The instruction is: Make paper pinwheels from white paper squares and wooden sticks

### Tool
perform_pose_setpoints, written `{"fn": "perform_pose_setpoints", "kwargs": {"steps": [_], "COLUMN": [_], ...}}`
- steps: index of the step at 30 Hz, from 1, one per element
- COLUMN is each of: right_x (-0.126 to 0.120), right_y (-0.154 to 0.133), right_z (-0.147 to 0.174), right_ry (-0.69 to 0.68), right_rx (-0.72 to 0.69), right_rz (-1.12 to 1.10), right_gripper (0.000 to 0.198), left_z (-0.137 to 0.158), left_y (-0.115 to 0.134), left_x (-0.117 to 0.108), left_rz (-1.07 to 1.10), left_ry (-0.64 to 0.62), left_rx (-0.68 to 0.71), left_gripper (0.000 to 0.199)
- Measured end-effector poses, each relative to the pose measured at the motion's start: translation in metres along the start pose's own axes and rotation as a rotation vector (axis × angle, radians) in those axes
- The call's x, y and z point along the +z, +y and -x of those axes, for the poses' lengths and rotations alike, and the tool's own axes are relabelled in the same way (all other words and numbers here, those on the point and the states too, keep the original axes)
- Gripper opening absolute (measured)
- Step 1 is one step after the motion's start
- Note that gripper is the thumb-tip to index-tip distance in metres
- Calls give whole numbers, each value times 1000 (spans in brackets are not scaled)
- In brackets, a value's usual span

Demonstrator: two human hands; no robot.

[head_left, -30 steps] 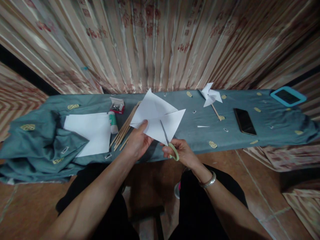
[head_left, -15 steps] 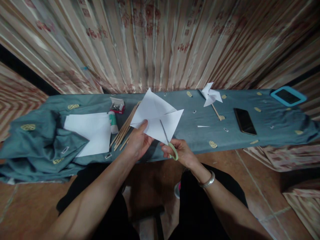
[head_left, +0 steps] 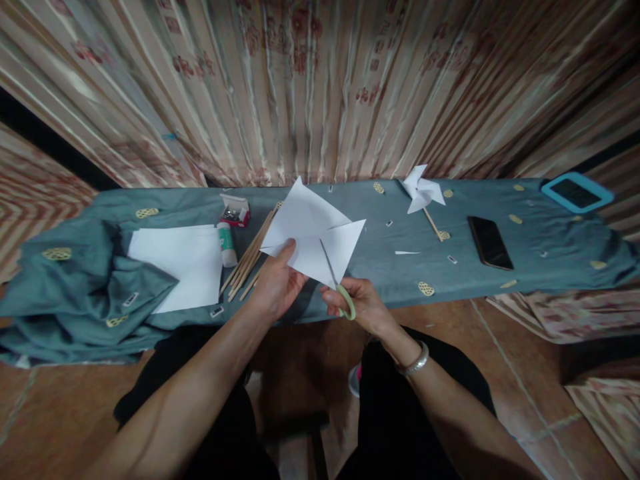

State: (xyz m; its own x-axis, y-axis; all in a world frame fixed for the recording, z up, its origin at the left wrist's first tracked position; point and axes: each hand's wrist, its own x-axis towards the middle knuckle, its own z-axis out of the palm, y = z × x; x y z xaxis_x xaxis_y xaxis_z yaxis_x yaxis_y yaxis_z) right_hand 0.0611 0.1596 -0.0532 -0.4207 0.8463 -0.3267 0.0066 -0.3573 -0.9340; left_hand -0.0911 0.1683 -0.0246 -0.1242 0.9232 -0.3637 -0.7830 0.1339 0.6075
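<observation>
My left hand (head_left: 281, 280) pinches a square sheet of white paper (head_left: 305, 217) by its near left edge, thumb on top. One slit runs into the sheet from its right side. My right hand (head_left: 357, 303) is closed on a pair of scissors (head_left: 347, 303) with pale green handles. Their blade lies across the near right part of the paper, pointing toward its middle; the other blade is hidden beneath. Behind my left hand lie several thin wooden sticks (head_left: 247, 263).
A stack of white paper (head_left: 175, 267), a glue stick (head_left: 227, 245) and a small open box (head_left: 235, 211) lie to the left. On the right are a paper pinwheel (head_left: 421, 190) on a stick, a paper sliver (head_left: 407, 253), a phone (head_left: 490, 242) and a blue-framed tablet (head_left: 577, 191).
Almost nothing differs. The right corner of the paper has shifted very slightly; both hands and the scissors hold their places.
</observation>
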Motion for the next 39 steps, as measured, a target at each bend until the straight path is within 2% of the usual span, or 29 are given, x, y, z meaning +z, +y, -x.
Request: {"fn": "perform_pose_setpoints", "kwargs": {"steps": [6, 10, 12, 14, 18, 20, 22, 27, 32, 36, 39], "right_x": [-9, -29, -44, -61, -92, -102, -108, -112, -114, -116, -110], "right_y": [5, 8, 7, 5, -2, -7, -12, -15, -14, -9, -3], "right_z": [3, 12, 18, 24, 29, 27, 24, 10, 1, -3, -7], "right_ry": [-85, -127, -112, -32, 297, 483, 603, 664, 676, 729, 734], "right_rx": [9, 70, 73, 22, -111, -95, -37, 19, 16, -70, -243], "right_rz": [51, 134, 247, 414, 719, 957, 1176, 1409, 1443, 1475, 1476], "right_gripper": [44, 46, 43, 39, 44, 46, 50, 54, 53, 44, 35], "left_z": [-3, -7, -9, -11, -14, -16, -18, -21, -17, -9, -6], "left_y": [2, 5, 5, 4, -3, -9, -15, -29, -36, -35, -34], "left_x": [5, 6, 5, 3, 0, -2, -3, -2, 1, 1, 0], "left_rz": [7, 27, 31, 28, 22, 19, 19, 40, 50, 40, 49], "left_ry": [62, 78, 69, 64, 84, 89, 104, 156, 80, 78, 78], "left_rx": [-19, 2, 16, 16, -3, -21, -57, -181, -259, -301, -309], "left_gripper": [26, 29, 30, 31, 31, 30, 27, 21, 21, 27, 27]}}
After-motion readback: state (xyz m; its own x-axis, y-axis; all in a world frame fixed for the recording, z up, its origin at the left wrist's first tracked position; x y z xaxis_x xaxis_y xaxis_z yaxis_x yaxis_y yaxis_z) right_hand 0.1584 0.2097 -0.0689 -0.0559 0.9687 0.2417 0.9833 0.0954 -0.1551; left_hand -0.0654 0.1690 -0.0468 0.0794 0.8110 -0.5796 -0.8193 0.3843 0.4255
